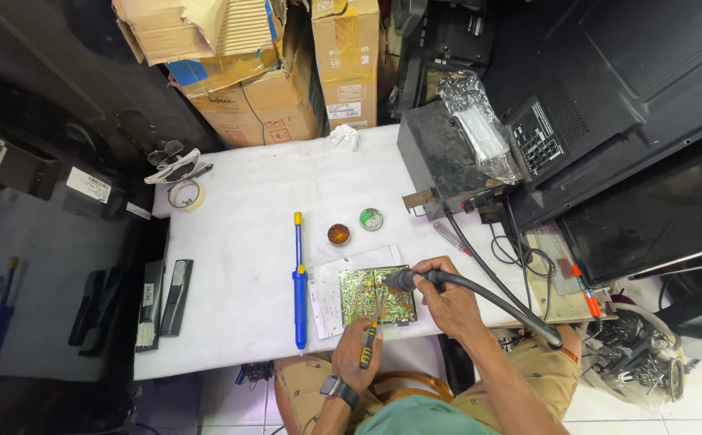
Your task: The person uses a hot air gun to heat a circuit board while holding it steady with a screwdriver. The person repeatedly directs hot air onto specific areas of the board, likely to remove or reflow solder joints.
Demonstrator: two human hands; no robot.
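On the white worktop point(246, 242), the right hand point(440, 294) grips a black hot-air wand point(406, 279) over the green circuit board point(377, 295); the left hand point(359, 354) pinches yellow-handled tweezers point(369, 342), tip indistinct.

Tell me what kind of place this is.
Most likely a small electronics repair shop. The right hand holds a hot-air wand over a green circuit board, the left hand holds a small tool, a blue solder sucker lies alongside, and dark flat-screen sets lean around the white table.
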